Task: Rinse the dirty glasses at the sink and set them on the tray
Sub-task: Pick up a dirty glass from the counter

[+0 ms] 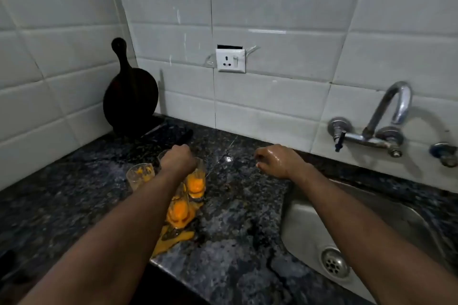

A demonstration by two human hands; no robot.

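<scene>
Several clear glasses smeared with orange residue stand clustered on the dark granite counter: one at the left (140, 176), one at the right (197, 181), one nearest me (179, 210). Another glass (162, 156) peeks out behind my left hand (177, 161), whose fingers curl down over the cluster and grip a glass rim from above; the grip itself is hidden. My right hand (275, 161) is wet, hovers over the counter by the sink's (309, 218) back left corner, fingers loosely curled, holding nothing. A flat black tray (171, 134) lies behind the glasses.
A dark round board (130, 99) leans in the wall corner. Orange liquid (173, 238) is spilled on the counter toward its front edge. The steel tap (396, 106) hangs over the sink, with the drain (335, 264) below. A wall socket (230, 60) sits above the counter.
</scene>
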